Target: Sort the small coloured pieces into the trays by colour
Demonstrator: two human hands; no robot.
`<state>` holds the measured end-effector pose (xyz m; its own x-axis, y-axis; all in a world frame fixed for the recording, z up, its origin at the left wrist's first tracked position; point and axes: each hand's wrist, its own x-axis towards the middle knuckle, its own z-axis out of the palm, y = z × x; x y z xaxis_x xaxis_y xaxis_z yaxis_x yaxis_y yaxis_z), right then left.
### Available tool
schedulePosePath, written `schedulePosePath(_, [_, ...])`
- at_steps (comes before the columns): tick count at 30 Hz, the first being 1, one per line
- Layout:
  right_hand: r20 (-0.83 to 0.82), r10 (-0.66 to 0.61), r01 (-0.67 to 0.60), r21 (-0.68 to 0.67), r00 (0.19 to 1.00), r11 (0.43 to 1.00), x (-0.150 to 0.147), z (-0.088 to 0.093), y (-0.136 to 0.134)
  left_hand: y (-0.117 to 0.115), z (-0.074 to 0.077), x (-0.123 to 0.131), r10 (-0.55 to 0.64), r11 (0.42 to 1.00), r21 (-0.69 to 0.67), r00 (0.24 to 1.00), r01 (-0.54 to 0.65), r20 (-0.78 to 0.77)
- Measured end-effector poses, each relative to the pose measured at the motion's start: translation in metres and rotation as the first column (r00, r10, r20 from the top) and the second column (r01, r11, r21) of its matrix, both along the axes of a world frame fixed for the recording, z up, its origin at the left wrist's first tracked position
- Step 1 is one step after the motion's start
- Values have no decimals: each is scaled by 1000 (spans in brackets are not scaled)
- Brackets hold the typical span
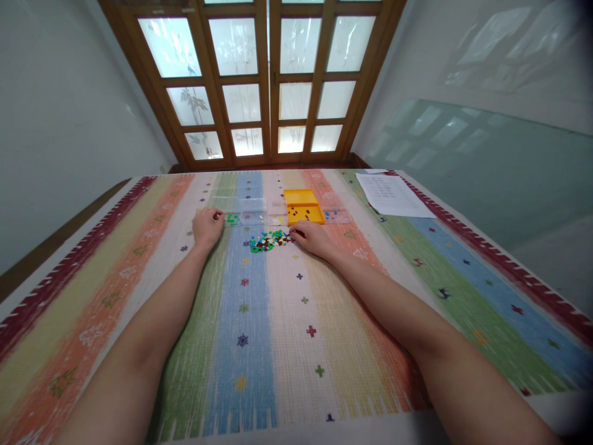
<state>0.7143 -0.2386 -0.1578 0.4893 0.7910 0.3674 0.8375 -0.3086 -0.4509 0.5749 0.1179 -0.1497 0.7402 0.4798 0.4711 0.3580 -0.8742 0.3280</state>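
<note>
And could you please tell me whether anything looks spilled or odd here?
The multicoloured pile lies loose on the cloth, outside the yellow box, like a spill, though perhaps deliberate. Nothing else stands out.

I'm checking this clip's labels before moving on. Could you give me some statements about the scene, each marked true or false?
1. The right hand is at the edge of the pile of small pieces. True.
2. The yellow box is closed. False: it stands open, with dark pieces inside.
3. The left hand is inside the yellow box. False: it is to the left, close to some green pieces.
4. A sheet of paper lies to the right of the yellow box. True.
5. The tablecloth is plain white. False: it has coloured stripes and small motifs.
</note>
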Motion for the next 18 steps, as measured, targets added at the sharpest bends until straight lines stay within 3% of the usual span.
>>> schedulePosePath(6, [16,46,-45,-50,999,998,-7,6,0,-8,2,-2,-45,999,21,999,44,27])
schedulePosePath(18, [50,7,-2,-99,999,995,-9,4,2,-32,5,-8,-152,988,7,987,152,43])
